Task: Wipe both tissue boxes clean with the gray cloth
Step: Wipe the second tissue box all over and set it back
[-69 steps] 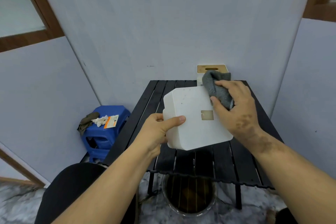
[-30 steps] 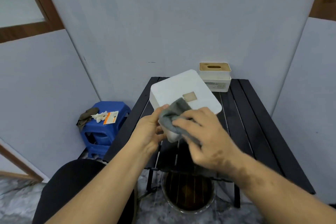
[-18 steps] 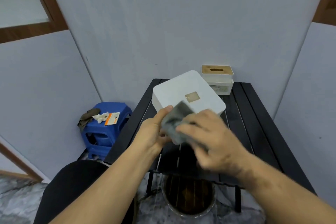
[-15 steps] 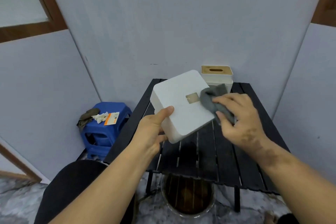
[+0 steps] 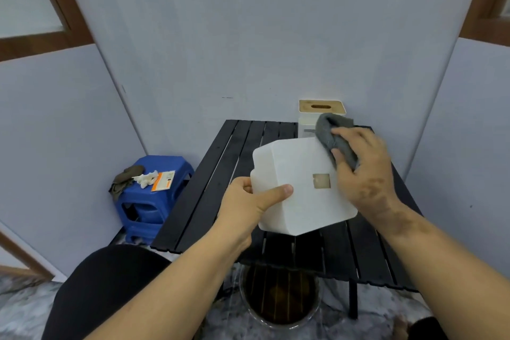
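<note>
My left hand [image 5: 248, 204] grips the left edge of a white tissue box [image 5: 300, 188], tilted up above the table with its broad face and a small square label toward me. My right hand [image 5: 364, 171] holds the gray cloth [image 5: 331, 135] bunched in its fingers and presses it on the box's far right corner. A second tissue box [image 5: 321, 107], white with a wooden slotted lid, stands at the table's back edge, partly hidden behind the cloth.
The black slatted table [image 5: 220, 174] stands against a grey wall. A blue plastic stool [image 5: 149, 196] with rags and a card sits to the left. A round bucket [image 5: 278, 298] is under the table's front edge. My dark-clad knee fills the lower left.
The right hand and cloth moved from the box's near edge across to its far right corner. The left hand turned the box so its face tilts more toward me.
</note>
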A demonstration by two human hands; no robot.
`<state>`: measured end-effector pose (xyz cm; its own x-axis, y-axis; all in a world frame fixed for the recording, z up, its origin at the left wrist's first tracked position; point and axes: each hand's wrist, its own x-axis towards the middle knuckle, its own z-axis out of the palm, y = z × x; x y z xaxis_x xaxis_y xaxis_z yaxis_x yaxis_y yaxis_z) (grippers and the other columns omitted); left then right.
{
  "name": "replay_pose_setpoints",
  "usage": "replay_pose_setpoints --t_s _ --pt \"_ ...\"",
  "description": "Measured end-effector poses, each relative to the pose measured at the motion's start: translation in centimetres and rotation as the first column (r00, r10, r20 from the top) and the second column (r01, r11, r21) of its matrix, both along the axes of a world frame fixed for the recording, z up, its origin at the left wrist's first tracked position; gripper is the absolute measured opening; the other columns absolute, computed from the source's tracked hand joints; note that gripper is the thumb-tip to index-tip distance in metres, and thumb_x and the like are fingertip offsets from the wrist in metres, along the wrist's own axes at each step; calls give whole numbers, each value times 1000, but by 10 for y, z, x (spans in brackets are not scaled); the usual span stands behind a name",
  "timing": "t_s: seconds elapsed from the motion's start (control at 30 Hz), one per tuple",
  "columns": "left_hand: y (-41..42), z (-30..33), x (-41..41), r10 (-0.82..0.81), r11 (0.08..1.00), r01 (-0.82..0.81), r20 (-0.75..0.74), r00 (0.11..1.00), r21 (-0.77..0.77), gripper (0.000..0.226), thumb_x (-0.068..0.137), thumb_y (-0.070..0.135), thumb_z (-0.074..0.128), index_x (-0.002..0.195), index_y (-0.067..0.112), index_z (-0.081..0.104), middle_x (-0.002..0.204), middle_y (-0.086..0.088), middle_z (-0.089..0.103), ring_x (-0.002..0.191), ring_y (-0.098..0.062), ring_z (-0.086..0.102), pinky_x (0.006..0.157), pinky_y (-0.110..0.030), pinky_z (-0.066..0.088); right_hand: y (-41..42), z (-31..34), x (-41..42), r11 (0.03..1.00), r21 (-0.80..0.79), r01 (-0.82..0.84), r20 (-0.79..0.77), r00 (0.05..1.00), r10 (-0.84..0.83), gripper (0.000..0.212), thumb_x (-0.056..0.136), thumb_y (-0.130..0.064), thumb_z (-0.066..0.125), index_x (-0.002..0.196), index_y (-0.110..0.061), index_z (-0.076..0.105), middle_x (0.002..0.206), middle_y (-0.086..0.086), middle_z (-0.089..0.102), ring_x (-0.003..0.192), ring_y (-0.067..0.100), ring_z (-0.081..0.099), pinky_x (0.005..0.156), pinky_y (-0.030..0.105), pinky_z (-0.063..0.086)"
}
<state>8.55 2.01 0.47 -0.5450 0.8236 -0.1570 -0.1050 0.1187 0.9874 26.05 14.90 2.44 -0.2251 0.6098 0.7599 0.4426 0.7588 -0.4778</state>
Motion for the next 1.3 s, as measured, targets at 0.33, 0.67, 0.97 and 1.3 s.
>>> replay_pose_setpoints --t_s 0.33,0.67,0.97,1.3 --pt "-6 8 5 -36 999 37 -167 985 4 66 64 21 96 118 16 58 112 4 67 97 -9 67 68 -18 53 8 4 9 989 70 -131 0 991 132 35 86 -12 65 121 -12 67 117 3 62 107 27 56 96 41 48" --pt "-4 7 -4 -19 997 56 -486 874 61 84 38 60 92 108 41 49 119 11 62 105 -9 64 86 -38 60 -57 12 -21 966 182 -186 -3 982 189 38 84 -7 62 122 -9 66 117 7 59 104 20 47 92 31 41" --pt "-19 14 -34 -105 972 226 -751 652 60 101 54 35 99 133 38 36 131 22 40 120 9 41 90 -15 41 18 3 34 717 -559 -416 -378 898 227 28 95 -3 60 107 -27 69 106 9 70 90 25 68 70 34 57" --pt "-13 5 -67 -201 950 310 -793 576 -15 111 54 25 101 135 59 32 144 19 30 136 -10 36 116 -39 35 4 -20 28 251 -691 -678 -631 735 248 60 75 -29 76 132 -24 59 84 16 72 37 17 50 33 22 38"
